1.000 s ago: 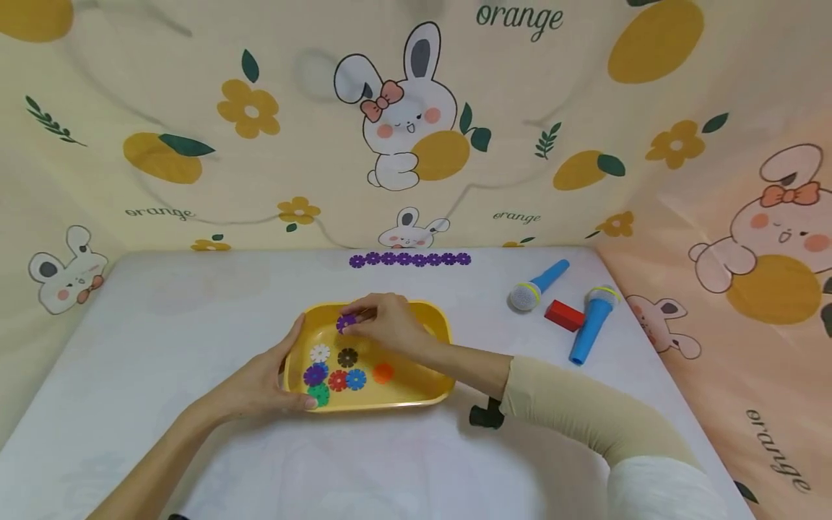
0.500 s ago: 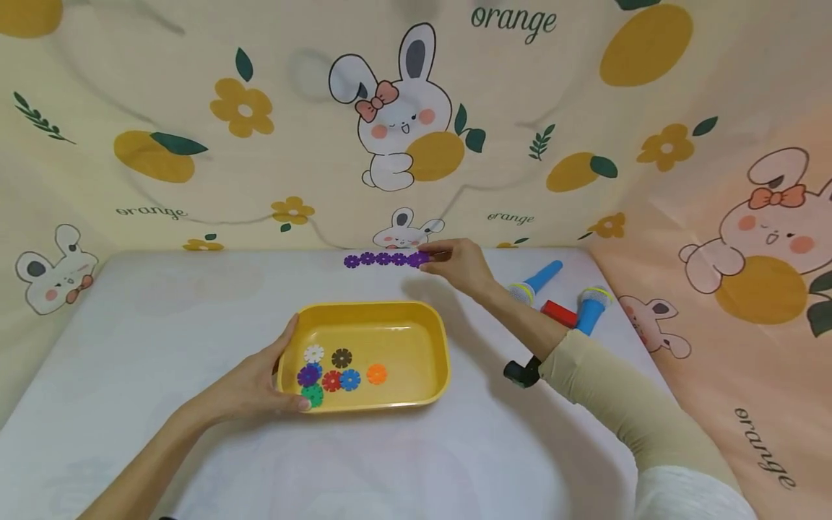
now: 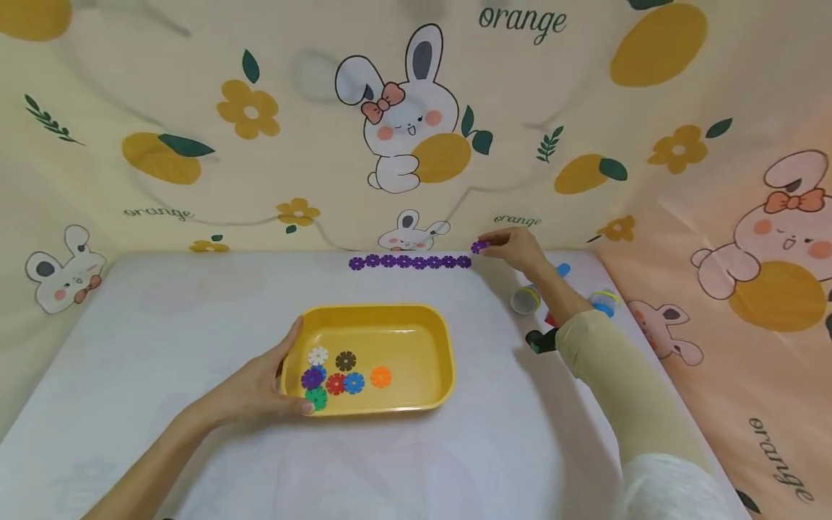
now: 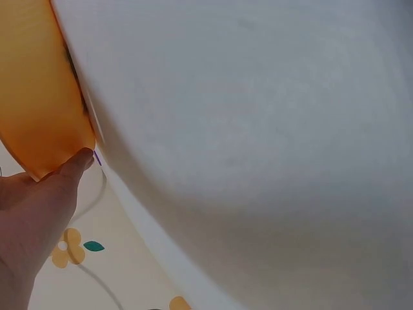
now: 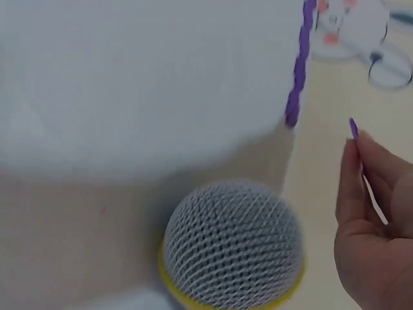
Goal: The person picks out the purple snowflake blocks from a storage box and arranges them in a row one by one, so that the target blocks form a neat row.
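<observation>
Since half a second ago the right hand has slid along the far edge of the table — from the middle of the purple chain to just past its end at about 3 o'clock, and the chain, partly covered then, now shows in full. The fingers pinch a single purple snowflake piece, held just above and beside the chain's last link; whether piece and link touch cannot be told. In the right wrist view the piece shows edge-on between fingertip and thumb, with the chain running away toward 12 o'clock and the mesh head of a toy microphone close below.

The left hand grasps the yellow tray at its 9 o'clock rim, thumb on the rim and fingers curled round the near corner; the left wrist view shows the thumb pressed against the tray's outer wall. Inside the tray, toward 7 o'clock, lie loose pieces — white, brown, purple, red, blue, orange and green.

At 3 o'clock from the chain, partly behind the right forearm, lie two toy microphones and a red block, only a sliver showing.
</observation>
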A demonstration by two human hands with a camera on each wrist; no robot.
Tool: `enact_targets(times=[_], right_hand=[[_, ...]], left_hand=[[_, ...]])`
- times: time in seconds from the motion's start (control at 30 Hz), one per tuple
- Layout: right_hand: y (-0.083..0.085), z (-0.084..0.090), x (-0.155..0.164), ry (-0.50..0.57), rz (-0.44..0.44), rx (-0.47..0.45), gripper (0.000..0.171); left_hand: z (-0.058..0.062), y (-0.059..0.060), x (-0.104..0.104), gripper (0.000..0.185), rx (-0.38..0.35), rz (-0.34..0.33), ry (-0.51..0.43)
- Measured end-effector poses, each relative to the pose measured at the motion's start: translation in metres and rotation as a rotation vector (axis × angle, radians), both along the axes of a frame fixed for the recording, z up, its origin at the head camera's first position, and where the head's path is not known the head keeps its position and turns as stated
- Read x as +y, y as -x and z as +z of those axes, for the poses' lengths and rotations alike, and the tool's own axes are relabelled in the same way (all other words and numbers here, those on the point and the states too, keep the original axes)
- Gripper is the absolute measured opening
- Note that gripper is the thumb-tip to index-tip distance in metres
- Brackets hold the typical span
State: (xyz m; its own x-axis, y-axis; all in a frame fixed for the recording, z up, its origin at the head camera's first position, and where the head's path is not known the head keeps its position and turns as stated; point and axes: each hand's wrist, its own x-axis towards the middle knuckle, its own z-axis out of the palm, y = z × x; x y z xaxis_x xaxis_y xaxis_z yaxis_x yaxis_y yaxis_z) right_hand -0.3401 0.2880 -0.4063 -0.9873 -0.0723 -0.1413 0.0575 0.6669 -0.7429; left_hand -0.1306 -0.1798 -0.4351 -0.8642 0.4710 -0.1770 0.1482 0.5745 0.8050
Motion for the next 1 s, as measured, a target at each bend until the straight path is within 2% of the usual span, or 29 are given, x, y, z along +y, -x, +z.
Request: enact_targets(times=[0.1,0.27,0.53,0.8,1.0], right_hand=[[0.004,-0.006,0.01,-0.027,-0.013,-0.04,0.035],[0.005,-0.017,0.018,-0.097,0.019,-0.082,0.036],[0.004,-0.023,0.016,-0.16,0.013,-0.069,0.037],[0.005,-0.026,0.014,-0.105,-0.03,-0.111,0.037],[0.006,-0.021,0.008,-0.082,-0.039,-0.068,0.038]], left_hand=[[0.0,0.001,0.001,0.131,0.013,-0.006,0.006],[-0.001,0.001,0.003,0.131,0.001,-0.009,-0.007],[0.0,-0.001,0.003,0.13,-0.005,-0.002,0.001],[0.002,-0.003,0.001,0.13,0.0,-0.006,0.002],[0.001,0.001,0.0,0.13,0.0,0.001,0.027]])
